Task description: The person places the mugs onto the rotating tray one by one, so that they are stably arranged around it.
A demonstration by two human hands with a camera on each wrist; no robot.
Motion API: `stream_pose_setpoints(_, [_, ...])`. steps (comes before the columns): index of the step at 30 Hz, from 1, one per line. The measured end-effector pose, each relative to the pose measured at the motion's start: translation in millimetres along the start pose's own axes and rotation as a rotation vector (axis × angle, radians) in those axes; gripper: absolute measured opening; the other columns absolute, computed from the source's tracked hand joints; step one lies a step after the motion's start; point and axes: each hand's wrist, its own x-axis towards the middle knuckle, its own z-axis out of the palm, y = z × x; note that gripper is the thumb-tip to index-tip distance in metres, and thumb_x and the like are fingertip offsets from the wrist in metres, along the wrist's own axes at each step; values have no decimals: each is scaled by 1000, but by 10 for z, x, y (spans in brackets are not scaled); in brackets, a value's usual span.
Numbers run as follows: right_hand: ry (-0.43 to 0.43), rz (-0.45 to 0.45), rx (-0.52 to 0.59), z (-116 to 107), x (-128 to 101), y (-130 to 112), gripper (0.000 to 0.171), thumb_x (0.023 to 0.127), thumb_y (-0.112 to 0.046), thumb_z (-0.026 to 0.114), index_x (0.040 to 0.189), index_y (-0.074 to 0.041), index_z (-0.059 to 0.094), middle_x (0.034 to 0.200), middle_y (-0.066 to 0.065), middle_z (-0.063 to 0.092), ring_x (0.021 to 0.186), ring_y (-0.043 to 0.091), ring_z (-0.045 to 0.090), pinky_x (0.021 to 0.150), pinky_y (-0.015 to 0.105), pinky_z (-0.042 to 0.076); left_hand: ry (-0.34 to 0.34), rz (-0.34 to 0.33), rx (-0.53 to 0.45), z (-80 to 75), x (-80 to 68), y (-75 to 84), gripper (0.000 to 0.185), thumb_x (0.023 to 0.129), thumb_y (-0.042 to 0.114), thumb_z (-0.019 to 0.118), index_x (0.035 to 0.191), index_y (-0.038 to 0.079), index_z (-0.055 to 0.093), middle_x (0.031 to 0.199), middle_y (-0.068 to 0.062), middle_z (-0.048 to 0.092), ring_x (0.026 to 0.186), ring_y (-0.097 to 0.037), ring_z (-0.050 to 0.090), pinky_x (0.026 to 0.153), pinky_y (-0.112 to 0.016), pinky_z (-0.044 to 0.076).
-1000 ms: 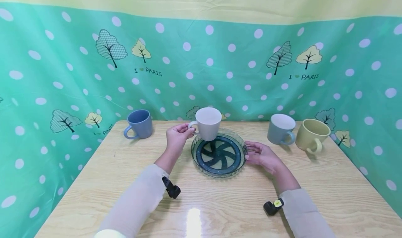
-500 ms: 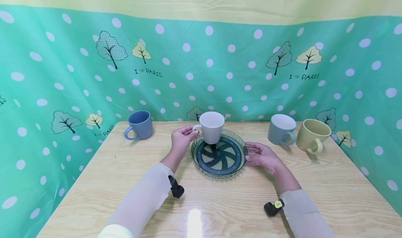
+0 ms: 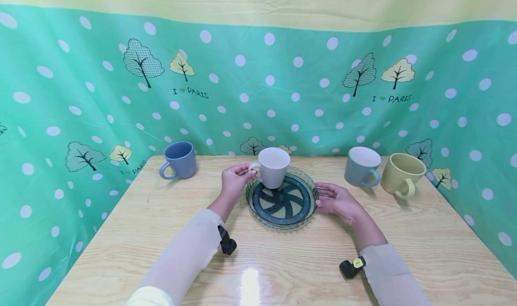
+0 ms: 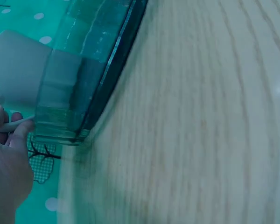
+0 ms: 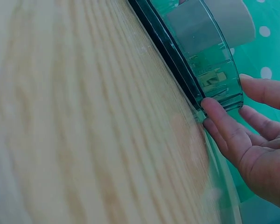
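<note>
Table: wooden, carrying a glass dish.
Left hand: your fingers pinch the white mug by its handle (over the dish's far edge).
Right hand: your straight fingers touch the dish's rim.

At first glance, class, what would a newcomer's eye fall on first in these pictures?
Most striking is the white mug at the table's centre, held by its handle in the left hand over the back of a glass dish. The right hand touches the dish's right rim. A blue mug stands far left; grey and yellow mugs far right.
</note>
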Motion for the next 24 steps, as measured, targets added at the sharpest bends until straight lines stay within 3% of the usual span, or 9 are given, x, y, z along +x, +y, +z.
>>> stream_pose_setpoints(24, [4, -3, -13, 13, -8, -9, 74, 85, 11, 61, 149, 9, 24, 146, 35, 30, 128, 46, 43, 92, 45, 54, -84, -31, 47, -98, 98, 0, 28, 80, -9, 74, 107, -7, 68, 98, -18, 70, 84, -18, 69, 77, -31, 60])
